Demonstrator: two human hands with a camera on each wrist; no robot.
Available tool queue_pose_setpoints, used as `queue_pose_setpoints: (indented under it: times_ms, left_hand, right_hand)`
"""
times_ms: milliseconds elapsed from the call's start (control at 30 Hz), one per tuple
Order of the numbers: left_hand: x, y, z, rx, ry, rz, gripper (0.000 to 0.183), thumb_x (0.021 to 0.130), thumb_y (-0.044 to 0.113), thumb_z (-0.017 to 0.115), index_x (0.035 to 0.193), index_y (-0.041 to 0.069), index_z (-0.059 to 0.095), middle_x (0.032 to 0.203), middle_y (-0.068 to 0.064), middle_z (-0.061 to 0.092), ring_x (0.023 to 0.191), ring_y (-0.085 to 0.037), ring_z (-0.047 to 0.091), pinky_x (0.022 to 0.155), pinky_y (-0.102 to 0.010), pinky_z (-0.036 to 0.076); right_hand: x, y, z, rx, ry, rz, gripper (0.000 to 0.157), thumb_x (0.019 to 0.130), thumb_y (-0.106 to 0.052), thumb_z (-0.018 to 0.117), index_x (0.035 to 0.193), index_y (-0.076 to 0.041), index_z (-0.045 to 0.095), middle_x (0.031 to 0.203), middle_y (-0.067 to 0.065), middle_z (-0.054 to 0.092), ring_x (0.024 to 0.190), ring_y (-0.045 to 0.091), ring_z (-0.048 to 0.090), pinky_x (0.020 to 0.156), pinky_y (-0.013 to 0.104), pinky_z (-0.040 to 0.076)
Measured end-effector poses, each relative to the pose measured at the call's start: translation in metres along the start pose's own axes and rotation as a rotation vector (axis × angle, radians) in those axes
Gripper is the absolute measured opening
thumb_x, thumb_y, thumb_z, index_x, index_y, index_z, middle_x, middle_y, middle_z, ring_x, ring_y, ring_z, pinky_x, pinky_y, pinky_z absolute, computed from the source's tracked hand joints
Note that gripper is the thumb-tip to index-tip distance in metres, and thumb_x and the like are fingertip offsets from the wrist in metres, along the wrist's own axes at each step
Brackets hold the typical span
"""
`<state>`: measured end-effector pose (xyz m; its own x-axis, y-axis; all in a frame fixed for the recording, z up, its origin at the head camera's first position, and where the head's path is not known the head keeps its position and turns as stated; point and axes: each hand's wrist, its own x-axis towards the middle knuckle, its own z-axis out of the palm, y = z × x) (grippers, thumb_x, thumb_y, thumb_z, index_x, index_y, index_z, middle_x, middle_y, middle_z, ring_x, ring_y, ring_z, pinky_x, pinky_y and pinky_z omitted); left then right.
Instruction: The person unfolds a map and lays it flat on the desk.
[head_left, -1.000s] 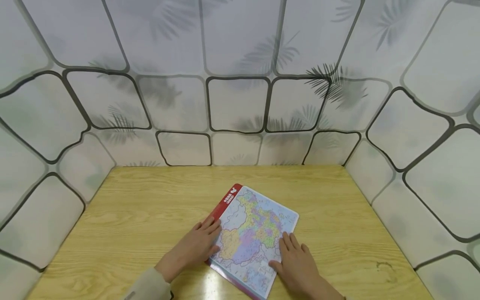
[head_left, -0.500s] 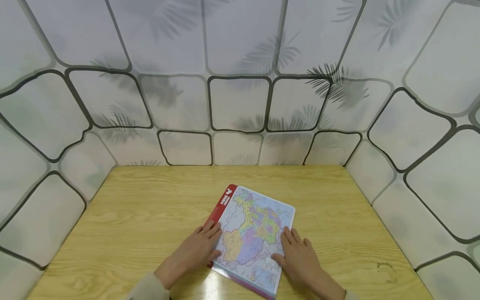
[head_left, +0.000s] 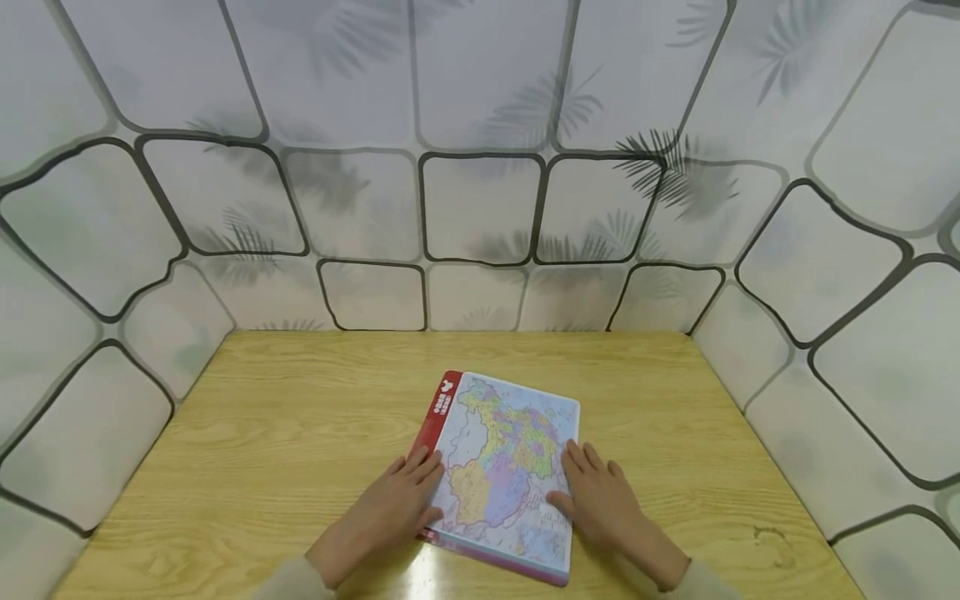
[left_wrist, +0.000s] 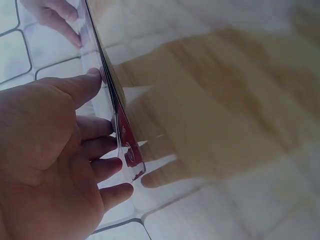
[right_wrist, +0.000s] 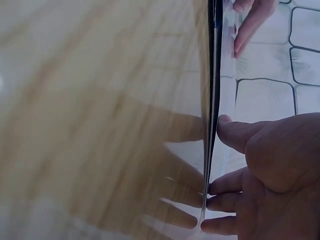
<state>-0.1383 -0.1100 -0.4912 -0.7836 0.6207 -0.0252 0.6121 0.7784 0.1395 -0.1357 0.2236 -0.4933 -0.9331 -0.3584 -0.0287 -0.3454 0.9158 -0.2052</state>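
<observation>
A flat map board (head_left: 510,475) with a multicoloured map and a red title strip along its left side lies slightly turned on the table. My left hand (head_left: 393,504) rests on its lower left edge, fingers extended over the red strip and thumb on the border. On the opposite edge, my right hand (head_left: 600,500) touches the board with straight fingers, its thumb on the lower right part of the map. In the left wrist view, the fingertips of the left hand (left_wrist: 55,150) meet the board's thin edge (left_wrist: 120,120). The right wrist view shows the right hand (right_wrist: 280,170) likewise along the opposite edge (right_wrist: 215,75).
The glossy wood-grain table (head_left: 277,417) extends around the board and reflects light near its front. Pale walls (head_left: 480,208) with a stone-outline and leaf pattern enclose the table at the back and both sides. A faint dark mark (head_left: 772,532) is at the front right.
The map board has turned counterclockwise: its top has swung left and its bottom right. The right hand has slid slightly away from me, the left slightly nearer, both staying on the edges.
</observation>
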Motion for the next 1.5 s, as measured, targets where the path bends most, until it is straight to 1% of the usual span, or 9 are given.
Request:
queue_pose_setpoints:
  times_ms: [200,333,467,600,767,867,1100,1333,1500]
  left_hand:
    - [-0.002,0.004,0.000,-0.003,0.020,0.010,0.062,0.101,0.039,0.065,0.144,-0.005,0.055,0.154,-0.021,0.048,0.146,-0.040,0.041,0.114,-0.056,0.040]
    - [-0.002,0.007,0.001,-0.011,0.020,0.004,0.063,0.100,0.038,0.066,0.144,-0.005,0.056,0.154,-0.022,0.049,0.145,-0.040,0.041,0.114,-0.056,0.040]
    - [-0.002,0.008,0.003,-0.002,0.022,-0.005,0.063,0.100,0.039,0.067,0.143,-0.005,0.056,0.154,-0.021,0.049,0.145,-0.040,0.041,0.114,-0.055,0.040]
    - [-0.001,0.010,0.003,0.012,0.043,-0.003,0.063,0.099,0.039,0.067,0.142,-0.006,0.057,0.152,-0.021,0.051,0.144,-0.040,0.043,0.113,-0.055,0.041]
    - [-0.002,0.011,0.005,0.023,0.068,0.010,0.063,0.099,0.040,0.067,0.140,-0.007,0.059,0.150,-0.022,0.053,0.142,-0.041,0.045,0.112,-0.055,0.042]
    - [-0.002,0.013,0.006,0.028,0.059,0.004,0.063,0.099,0.040,0.066,0.141,-0.007,0.058,0.150,-0.022,0.053,0.143,-0.041,0.045,0.112,-0.055,0.041]
    - [-0.005,0.018,0.006,-0.040,0.028,-0.041,0.065,0.100,0.040,0.065,0.144,-0.006,0.055,0.154,-0.021,0.049,0.145,-0.041,0.041,0.115,-0.057,0.038]
    - [-0.006,0.018,0.008,-0.038,0.030,-0.041,0.065,0.101,0.041,0.064,0.145,-0.005,0.054,0.154,-0.021,0.049,0.145,-0.040,0.041,0.114,-0.056,0.038]
    - [-0.007,0.019,0.007,-0.047,0.012,-0.054,0.066,0.102,0.042,0.063,0.147,-0.004,0.053,0.156,-0.020,0.047,0.147,-0.039,0.039,0.115,-0.056,0.037]
  right_hand:
    - [0.009,0.007,-0.001,-0.010,-0.014,-0.007,0.073,0.103,-0.045,0.061,0.149,0.009,0.045,0.157,0.028,0.041,0.143,0.052,0.037,0.105,0.075,0.036]
    - [0.014,0.009,-0.005,-0.002,-0.043,0.002,0.073,0.103,-0.044,0.061,0.151,0.008,0.044,0.158,0.027,0.039,0.145,0.052,0.035,0.106,0.075,0.034]
    - [0.018,0.012,-0.007,0.005,-0.059,-0.008,0.073,0.103,-0.044,0.060,0.151,0.008,0.043,0.159,0.027,0.038,0.146,0.051,0.034,0.106,0.074,0.035]
    - [0.022,0.016,-0.007,0.017,-0.079,-0.012,0.073,0.104,-0.044,0.059,0.153,0.007,0.042,0.161,0.025,0.036,0.147,0.050,0.031,0.108,0.074,0.033]
    - [0.027,0.019,-0.009,0.010,-0.079,-0.029,0.072,0.104,-0.042,0.061,0.153,0.007,0.042,0.161,0.026,0.036,0.148,0.050,0.030,0.108,0.074,0.033]
    - [0.030,0.020,-0.011,0.009,-0.076,-0.045,0.071,0.104,-0.040,0.061,0.153,0.008,0.042,0.161,0.026,0.036,0.148,0.051,0.030,0.109,0.073,0.032]
    - [0.036,0.024,-0.015,0.025,-0.105,-0.064,0.070,0.104,-0.038,0.062,0.153,0.008,0.042,0.161,0.025,0.036,0.149,0.050,0.028,0.110,0.073,0.030]
    - [0.044,0.027,-0.016,0.061,-0.139,-0.066,0.071,0.104,-0.038,0.061,0.154,0.007,0.039,0.163,0.024,0.032,0.150,0.050,0.024,0.113,0.075,0.024]
    - [0.047,0.028,-0.019,0.082,-0.146,-0.073,0.072,0.104,-0.039,0.062,0.155,0.007,0.038,0.164,0.024,0.031,0.150,0.051,0.023,0.113,0.076,0.021]
